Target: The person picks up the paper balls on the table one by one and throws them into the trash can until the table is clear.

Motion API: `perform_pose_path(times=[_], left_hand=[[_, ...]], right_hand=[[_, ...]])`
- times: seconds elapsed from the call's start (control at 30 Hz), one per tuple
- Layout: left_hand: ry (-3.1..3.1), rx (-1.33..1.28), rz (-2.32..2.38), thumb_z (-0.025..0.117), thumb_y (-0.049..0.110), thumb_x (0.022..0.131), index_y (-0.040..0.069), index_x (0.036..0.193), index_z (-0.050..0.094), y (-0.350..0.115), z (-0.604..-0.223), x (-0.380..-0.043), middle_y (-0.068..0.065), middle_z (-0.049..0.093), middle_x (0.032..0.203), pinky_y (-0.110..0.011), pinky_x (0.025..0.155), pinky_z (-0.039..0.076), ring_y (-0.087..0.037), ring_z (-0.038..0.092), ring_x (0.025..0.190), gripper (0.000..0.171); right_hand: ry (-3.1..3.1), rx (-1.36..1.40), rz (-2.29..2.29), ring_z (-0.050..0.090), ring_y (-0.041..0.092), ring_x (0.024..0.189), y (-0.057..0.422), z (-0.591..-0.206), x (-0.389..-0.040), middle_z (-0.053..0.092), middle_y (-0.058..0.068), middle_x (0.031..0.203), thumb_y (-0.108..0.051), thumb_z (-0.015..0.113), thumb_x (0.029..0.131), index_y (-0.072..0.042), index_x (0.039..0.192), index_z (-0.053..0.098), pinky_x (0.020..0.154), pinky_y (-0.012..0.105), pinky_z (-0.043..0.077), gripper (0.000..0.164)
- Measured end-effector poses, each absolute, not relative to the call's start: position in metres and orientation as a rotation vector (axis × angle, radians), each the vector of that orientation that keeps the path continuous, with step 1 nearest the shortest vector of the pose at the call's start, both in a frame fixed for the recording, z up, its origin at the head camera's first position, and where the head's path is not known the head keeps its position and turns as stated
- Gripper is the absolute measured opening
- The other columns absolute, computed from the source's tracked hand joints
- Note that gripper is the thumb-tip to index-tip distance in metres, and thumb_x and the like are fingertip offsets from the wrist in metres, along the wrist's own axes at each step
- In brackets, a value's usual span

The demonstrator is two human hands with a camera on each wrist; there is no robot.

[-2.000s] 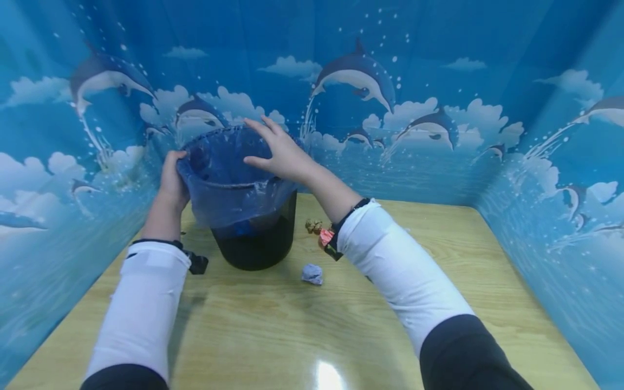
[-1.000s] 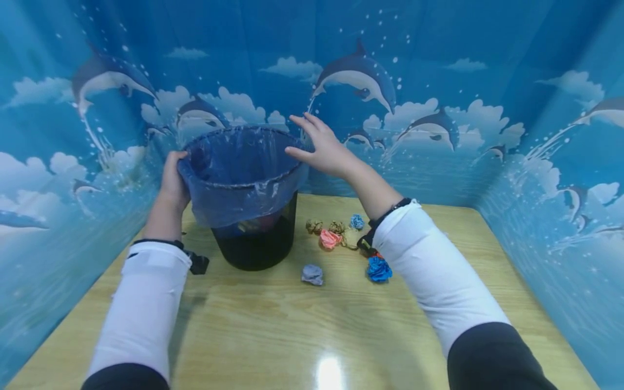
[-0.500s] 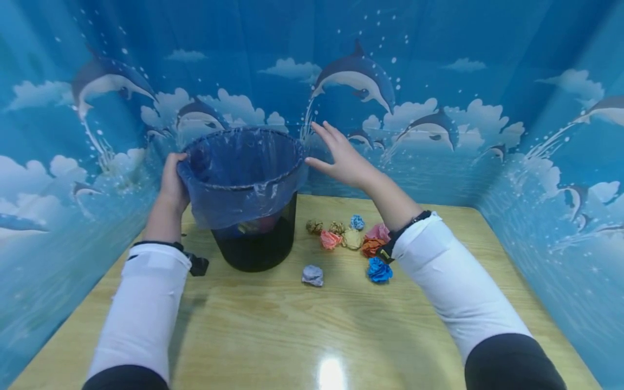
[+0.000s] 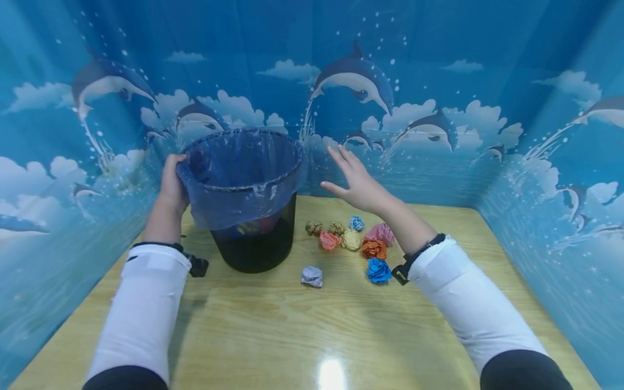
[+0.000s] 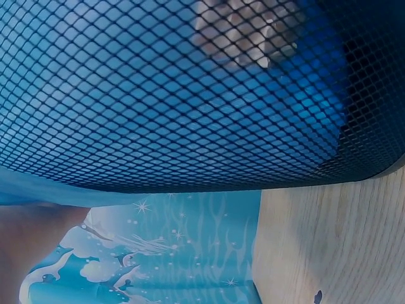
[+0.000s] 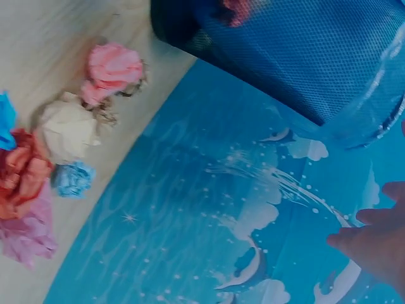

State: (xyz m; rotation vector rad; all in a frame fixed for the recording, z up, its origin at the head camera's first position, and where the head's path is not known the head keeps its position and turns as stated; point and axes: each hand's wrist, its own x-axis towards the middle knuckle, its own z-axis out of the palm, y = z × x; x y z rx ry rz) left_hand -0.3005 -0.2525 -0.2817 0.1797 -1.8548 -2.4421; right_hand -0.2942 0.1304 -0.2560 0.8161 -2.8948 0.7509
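Note:
A black mesh wastebasket (image 4: 260, 252) stands on the table at left, lined with a translucent blue bin bag (image 4: 229, 206) folded over its rim. My left hand (image 4: 173, 181) grips the left side of the rim, thumb at the top edge; its other fingers are hidden. Through the mesh in the left wrist view, a pale crumpled paper ball (image 5: 250, 31) shows inside. My right hand (image 4: 358, 184) hangs in the air right of the basket, fingers spread and holding nothing. Beneath it lie several crumpled paper balls, among them yellow (image 4: 352, 239), orange (image 4: 374, 249) and blue (image 4: 378, 270) ones.
A lavender paper ball (image 4: 312, 276) lies apart, in front of the basket. A pink ball (image 4: 380, 234) sits by my right forearm. A blue dolphin-print curtain (image 4: 439, 173) encloses the wooden table (image 4: 273, 336) at the back and both sides.
My right hand has moved from over the basket's opening rightward and down, uncovering the paper balls on the table. My left hand and the basket have stayed in place.

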Motion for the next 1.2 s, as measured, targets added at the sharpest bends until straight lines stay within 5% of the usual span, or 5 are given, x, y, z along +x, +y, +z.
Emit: perform_pose_path(times=[0.47,1.0,1.2], left_hand=[[-1.883,0.169,-2.432,0.039,0.048,0.092,0.03,0.15,-0.026,-0.252,-0.282,-0.303,0.012,-0.035,0.155,-0.035,0.118,-0.015,-0.011,-0.031,0.143,0.089],[-1.854,0.202,-2.456,0.042,0.047,0.091,0.032,0.148,-0.03,-0.254,-0.282,-0.301,0.013,-0.037,0.153,-0.036,0.118,-0.017,-0.011,-0.033,0.141,0.093],[-1.858,0.174,-2.448,0.041,0.048,0.091,0.03,0.148,-0.03,-0.254,-0.282,-0.301,0.013,-0.037,0.154,-0.034,0.117,-0.017,-0.011,-0.033,0.141,0.093]], right_hand=[[-2.976,0.841,0.704,-0.007,0.032,0.15,0.134,-0.305,-0.276,-0.007,0.003,0.164,-0.046,0.054,0.096,-0.03,0.157,0.005,0.114,0.063,0.016,0.08],[-2.935,1.084,0.446,0.01,0.037,0.149,0.128,-0.36,-0.256,0.01,0.01,0.163,-0.044,0.058,0.095,-0.018,0.156,0.021,0.11,0.057,0.032,0.076],[-2.912,1.178,0.353,0.013,0.042,0.147,0.121,-0.379,-0.248,0.016,0.016,0.161,-0.045,0.059,0.094,-0.016,0.155,0.025,0.113,0.057,0.027,0.076]])
